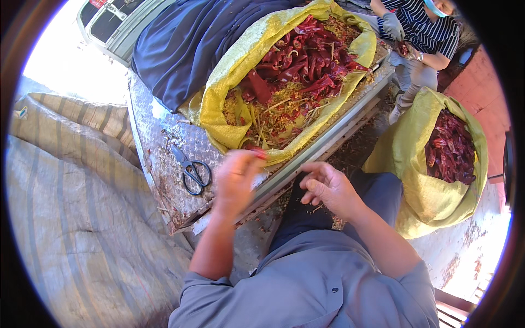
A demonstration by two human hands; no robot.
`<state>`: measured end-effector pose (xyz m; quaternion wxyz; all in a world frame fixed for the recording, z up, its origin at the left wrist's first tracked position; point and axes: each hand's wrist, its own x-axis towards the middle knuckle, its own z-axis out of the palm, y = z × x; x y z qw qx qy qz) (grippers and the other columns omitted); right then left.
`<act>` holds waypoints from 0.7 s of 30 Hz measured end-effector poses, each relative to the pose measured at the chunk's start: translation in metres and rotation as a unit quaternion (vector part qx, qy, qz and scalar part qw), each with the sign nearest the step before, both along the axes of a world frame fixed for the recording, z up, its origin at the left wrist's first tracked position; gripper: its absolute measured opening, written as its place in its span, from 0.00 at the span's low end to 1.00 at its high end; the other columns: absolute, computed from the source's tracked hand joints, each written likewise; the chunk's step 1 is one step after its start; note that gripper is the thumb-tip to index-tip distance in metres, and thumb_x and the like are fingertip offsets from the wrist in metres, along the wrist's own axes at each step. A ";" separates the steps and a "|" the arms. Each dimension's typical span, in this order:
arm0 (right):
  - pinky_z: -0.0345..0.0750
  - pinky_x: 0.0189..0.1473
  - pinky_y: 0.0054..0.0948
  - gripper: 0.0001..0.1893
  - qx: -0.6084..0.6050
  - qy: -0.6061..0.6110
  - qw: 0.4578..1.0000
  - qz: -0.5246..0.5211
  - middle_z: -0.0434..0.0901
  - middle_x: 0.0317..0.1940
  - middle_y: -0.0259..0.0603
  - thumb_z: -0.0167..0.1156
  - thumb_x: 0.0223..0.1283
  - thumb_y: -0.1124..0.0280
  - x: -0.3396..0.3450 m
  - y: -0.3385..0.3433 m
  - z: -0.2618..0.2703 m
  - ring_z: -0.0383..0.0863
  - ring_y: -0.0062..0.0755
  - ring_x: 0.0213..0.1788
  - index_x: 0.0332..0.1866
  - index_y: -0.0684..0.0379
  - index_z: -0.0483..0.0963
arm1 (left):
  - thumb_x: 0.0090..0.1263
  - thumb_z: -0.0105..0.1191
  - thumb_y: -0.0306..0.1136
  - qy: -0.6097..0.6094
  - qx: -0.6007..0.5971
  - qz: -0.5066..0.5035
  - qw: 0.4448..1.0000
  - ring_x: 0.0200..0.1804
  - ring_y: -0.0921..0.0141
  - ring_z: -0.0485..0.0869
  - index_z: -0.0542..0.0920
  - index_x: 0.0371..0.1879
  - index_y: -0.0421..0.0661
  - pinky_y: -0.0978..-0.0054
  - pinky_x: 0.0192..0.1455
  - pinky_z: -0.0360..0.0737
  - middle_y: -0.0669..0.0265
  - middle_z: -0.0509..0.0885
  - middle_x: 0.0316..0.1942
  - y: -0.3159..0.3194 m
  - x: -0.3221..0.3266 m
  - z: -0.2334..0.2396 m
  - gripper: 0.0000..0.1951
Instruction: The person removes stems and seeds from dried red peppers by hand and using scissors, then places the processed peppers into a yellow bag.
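Observation:
My left hand (238, 174) is blurred at the near edge of a yellow woven sack (229, 78), with a bit of red, seemingly a piece of dried chili, at its fingertips. The sack lies open on a metal platform and holds dried red chili peppers (303, 61), yellow seeds (287, 92) and stems. My right hand (322, 184) is over my lap, just off the platform's edge, its fingers curled and apart with nothing seen in them. Black-handled scissors (190, 170) lie on the platform to the left of my left hand.
A second yellow sack of dried red chilies (449, 147) stands on the right. A co-worker in gloves (393, 26) sits at the top right, holding chilies. Dark blue cloth (176, 49) covers the platform's far left part. A striped woven tarp (82, 213) spreads at the left.

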<state>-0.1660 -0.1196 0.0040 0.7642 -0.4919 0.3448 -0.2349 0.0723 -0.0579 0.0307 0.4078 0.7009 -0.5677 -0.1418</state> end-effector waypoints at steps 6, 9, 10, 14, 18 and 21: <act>0.82 0.35 0.23 0.15 -0.027 -0.011 0.992 -0.124 0.84 0.37 0.37 0.63 0.72 0.67 -0.023 -0.013 0.000 0.85 0.23 0.33 0.57 0.64 0.78 | 0.66 0.66 0.25 0.084 -0.058 -0.236 0.966 0.36 0.69 0.88 0.83 0.46 0.40 0.72 0.41 0.84 0.61 0.88 0.37 -0.038 -0.086 -0.011 0.11; 0.83 0.34 0.24 0.13 -0.078 0.054 0.970 -0.226 0.85 0.37 0.39 0.64 0.72 0.68 -0.073 -0.030 0.007 0.86 0.25 0.32 0.56 0.62 0.79 | 0.65 0.69 0.30 0.079 -0.038 -0.262 0.961 0.36 0.71 0.88 0.82 0.48 0.41 0.71 0.41 0.84 0.62 0.88 0.41 -0.077 -0.085 -0.006 0.15; 0.83 0.35 0.24 0.14 -0.108 0.087 0.956 -0.258 0.85 0.38 0.40 0.64 0.71 0.67 -0.094 -0.038 0.012 0.87 0.25 0.33 0.57 0.61 0.79 | 0.66 0.69 0.32 0.029 -0.017 -0.216 0.976 0.35 0.70 0.87 0.83 0.49 0.43 0.71 0.40 0.84 0.60 0.87 0.43 -0.099 -0.076 -0.012 0.15; 0.82 0.50 0.30 0.24 -0.473 0.343 0.727 -0.360 0.84 0.48 0.46 0.68 0.67 0.65 -0.198 -0.076 0.015 0.84 0.30 0.50 0.65 0.62 0.75 | 0.73 0.59 0.45 -0.142 -0.031 -0.049 0.988 0.54 0.55 0.85 0.83 0.53 0.44 0.58 0.58 0.80 0.55 0.82 0.59 -0.180 -0.059 -0.017 0.19; 0.79 0.54 0.28 0.24 -0.391 0.257 0.796 -0.383 0.82 0.49 0.42 0.66 0.69 0.66 -0.212 -0.060 0.008 0.80 0.27 0.49 0.66 0.64 0.74 | 0.71 0.60 0.46 -0.213 0.135 -0.005 0.968 0.59 0.54 0.82 0.83 0.56 0.47 0.57 0.61 0.79 0.58 0.79 0.62 -0.212 -0.055 -0.022 0.20; 0.79 0.52 0.27 0.19 -0.338 0.225 0.842 -0.356 0.83 0.46 0.39 0.64 0.70 0.68 -0.195 -0.041 -0.007 0.81 0.25 0.46 0.61 0.66 0.76 | 0.70 0.61 0.43 -0.154 0.124 0.016 0.980 0.54 0.54 0.84 0.86 0.45 0.48 0.58 0.57 0.79 0.58 0.84 0.52 -0.212 -0.041 -0.029 0.13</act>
